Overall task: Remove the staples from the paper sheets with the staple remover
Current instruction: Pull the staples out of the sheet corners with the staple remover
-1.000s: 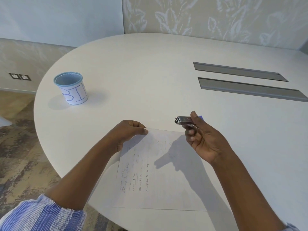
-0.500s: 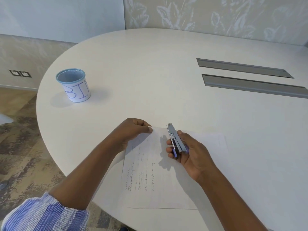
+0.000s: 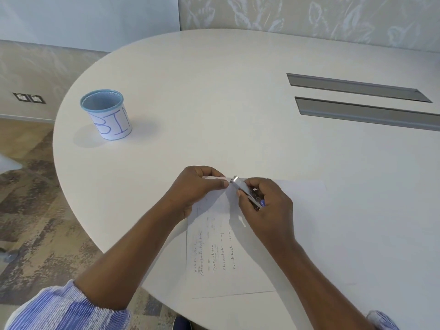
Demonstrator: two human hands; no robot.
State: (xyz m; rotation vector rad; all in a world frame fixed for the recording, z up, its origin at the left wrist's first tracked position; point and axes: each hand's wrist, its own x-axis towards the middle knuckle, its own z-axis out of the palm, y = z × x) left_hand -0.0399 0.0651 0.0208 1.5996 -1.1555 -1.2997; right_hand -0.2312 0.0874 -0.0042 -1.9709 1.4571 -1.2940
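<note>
Table: you sit at a pale, rounded table (image 3: 238,91) in a room with leaf-patterned wall panels. The paper sheets (image 3: 238,270) lie at its near edge, and every place below is given from them.
Paper sheets: a thin stack with handwriting on the top page. It lies flat except at the far left corner, which is raised a little off the table.
Left hand: your left hand (image 3: 195,186) is at that far left corner, thumb and fingers curled and pinching the raised edge.
Right hand: your right hand (image 3: 266,206) sits over the far part of the sheets, a little in from the corner, with its fingers wrapped round the staple remover (image 3: 247,192).
Staple remover: slim and metal with a purple rear end. Its nose points at the pinched corner of the sheets.
Staple: too small to make out, so whether the nose is already under it cannot be told.
Bin: a blue-rimmed cup (image 3: 107,115) lettered BIN stands well beyond the sheets, off to their left. Its inside cannot be read.
Progress: you look to be just starting on this corner. The sheets lie together as one stack and no loose staple shows on the table round them, so I judge nothing is out yet.
Left to do: work the nose under the staple and lever it free. Then check the rest of the sheets, partly hidden under your arms, for more.
</note>
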